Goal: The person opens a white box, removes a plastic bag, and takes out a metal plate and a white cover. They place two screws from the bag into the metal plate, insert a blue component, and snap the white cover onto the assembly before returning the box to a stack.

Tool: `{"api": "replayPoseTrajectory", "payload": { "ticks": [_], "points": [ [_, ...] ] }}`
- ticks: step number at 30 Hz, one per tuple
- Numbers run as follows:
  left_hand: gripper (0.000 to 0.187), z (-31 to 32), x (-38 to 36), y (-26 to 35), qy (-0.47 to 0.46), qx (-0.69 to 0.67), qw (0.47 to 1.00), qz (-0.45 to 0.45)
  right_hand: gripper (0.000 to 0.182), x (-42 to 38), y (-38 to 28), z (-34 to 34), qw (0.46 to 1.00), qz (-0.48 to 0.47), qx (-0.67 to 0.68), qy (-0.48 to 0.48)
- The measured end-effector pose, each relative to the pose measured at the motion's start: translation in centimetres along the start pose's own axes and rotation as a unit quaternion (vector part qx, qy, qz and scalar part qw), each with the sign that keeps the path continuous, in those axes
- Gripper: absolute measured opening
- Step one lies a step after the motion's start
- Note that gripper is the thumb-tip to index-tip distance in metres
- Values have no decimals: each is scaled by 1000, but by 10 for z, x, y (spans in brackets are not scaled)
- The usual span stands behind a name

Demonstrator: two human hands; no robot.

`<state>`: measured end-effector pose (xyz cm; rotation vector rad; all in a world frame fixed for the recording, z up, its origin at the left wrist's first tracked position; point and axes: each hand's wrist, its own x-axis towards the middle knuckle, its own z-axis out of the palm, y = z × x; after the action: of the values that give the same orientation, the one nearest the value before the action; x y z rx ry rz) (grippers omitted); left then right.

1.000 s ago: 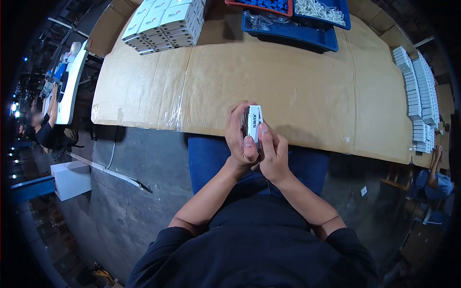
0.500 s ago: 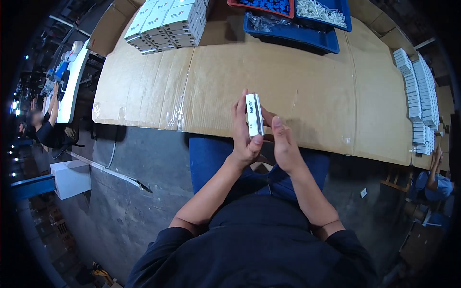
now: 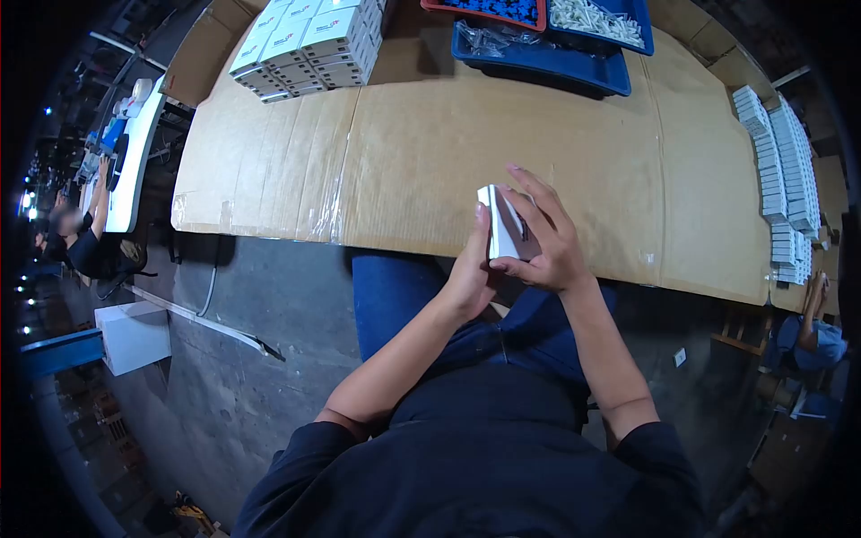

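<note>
Over the near edge of the table, a small white box (image 3: 504,235) is held tilted between my two hands. My left hand (image 3: 470,273) grips it from the left, the thumb pressed along its side and the other fingers mostly hidden behind. From the right, my right hand (image 3: 558,240) closes on the same box, thumb at its lower end and some fingers reaching across its dark-looking face. The uppermost fingers of that hand stretch past the box.
White boxes (image 3: 309,45) stand stacked at the back left of the cardboard-covered table (image 3: 430,134). Behind are a blue tray (image 3: 556,76), a red tray (image 3: 484,11) with blue pieces and white pieces (image 3: 596,22). More white boxes (image 3: 789,170) line the right. People sit at both sides.
The box has turned, so its printed side no longer shows, and shifted slightly right. My right hand has come up over it; my left thumb now lies along its left side.
</note>
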<state>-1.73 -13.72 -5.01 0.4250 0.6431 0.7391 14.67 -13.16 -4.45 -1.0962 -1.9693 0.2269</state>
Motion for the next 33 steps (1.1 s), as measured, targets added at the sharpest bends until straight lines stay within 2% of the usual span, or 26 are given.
{"api": "replayPoseTrajectory", "payload": {
  "ticks": [3,6,9,12,15,16,18,19,20,23,24,28,31,33],
  "points": [
    [73,8,-3,0,-16,-9,999,41,82,2,4,3,999,-46,-1,-6],
    [71,-2,-2,3,-63,-1,998,20,76,6,-4,3,998,-54,-4,21],
    [69,2,-4,1,9,25,999,21,76,-1,0,8,999,-44,19,24],
    [70,3,-4,1,4,2,1000,29,74,-2,0,10,998,-27,48,12],
    [68,-7,3,-14,-9,61,996,72,72,-10,4,20,986,47,140,74],
    [63,-15,8,-21,-19,127,984,123,76,-12,0,23,974,97,180,99],
    [71,-11,10,-22,-1,281,928,245,79,-11,-9,31,915,185,329,144],
    [81,-13,13,-23,-1,313,909,275,81,-10,-12,34,872,228,401,164],
    [95,-16,17,-23,1,344,888,305,79,-7,-14,35,896,227,350,155],
    [87,-14,14,-13,31,201,949,241,75,-5,-17,31,926,233,274,113],
    [71,-10,12,-10,40,127,962,239,59,-5,-11,29,936,190,280,101],
    [70,-30,17,-7,71,138,976,150,54,-15,-11,19,983,117,141,-4],
    [69,-29,19,-14,94,129,981,111,52,-25,-9,33,983,129,127,12],
    [67,-25,20,-16,106,145,976,120,48,-26,-8,37,990,104,90,23]
  ]
}}
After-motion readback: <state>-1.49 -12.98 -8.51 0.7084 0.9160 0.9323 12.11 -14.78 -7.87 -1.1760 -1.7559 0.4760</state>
